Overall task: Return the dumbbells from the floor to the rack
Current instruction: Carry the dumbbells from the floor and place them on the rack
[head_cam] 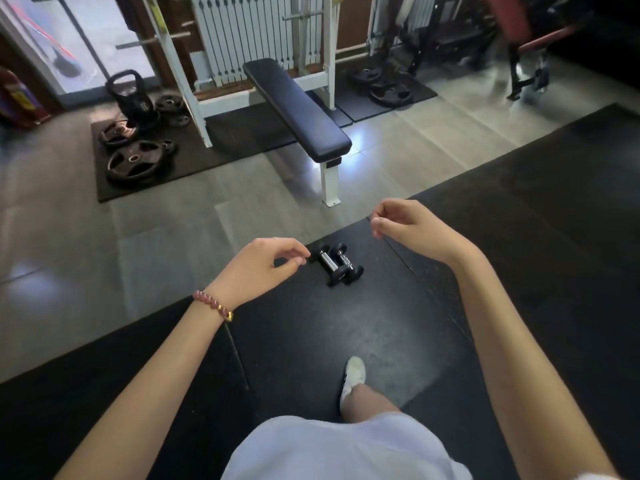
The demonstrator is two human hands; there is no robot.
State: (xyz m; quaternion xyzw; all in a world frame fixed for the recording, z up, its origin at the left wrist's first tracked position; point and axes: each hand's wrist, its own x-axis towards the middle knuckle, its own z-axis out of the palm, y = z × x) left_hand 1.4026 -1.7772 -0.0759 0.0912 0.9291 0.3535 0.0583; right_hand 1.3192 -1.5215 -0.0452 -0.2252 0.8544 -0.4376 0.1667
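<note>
Two small black dumbbells (336, 265) with chrome handles lie side by side on the black rubber mat (346, 323), ahead of my feet. My left hand (263, 268), with a bead bracelet on the wrist, hovers just left of them, fingers loosely curled and holding nothing. My right hand (408, 230) hangs in the air to the upper right of the dumbbells, fingers also loosely curled and empty. Neither hand touches a dumbbell. No dumbbell rack can be made out in view.
A flat bench (298, 109) with a white frame stands beyond the dumbbells on the grey tile floor. Weight plates (135, 161) and a kettlebell (130, 93) lie on a mat at the left. More plates (388, 88) lie at the back right. My white shoe (353, 379) is on the mat.
</note>
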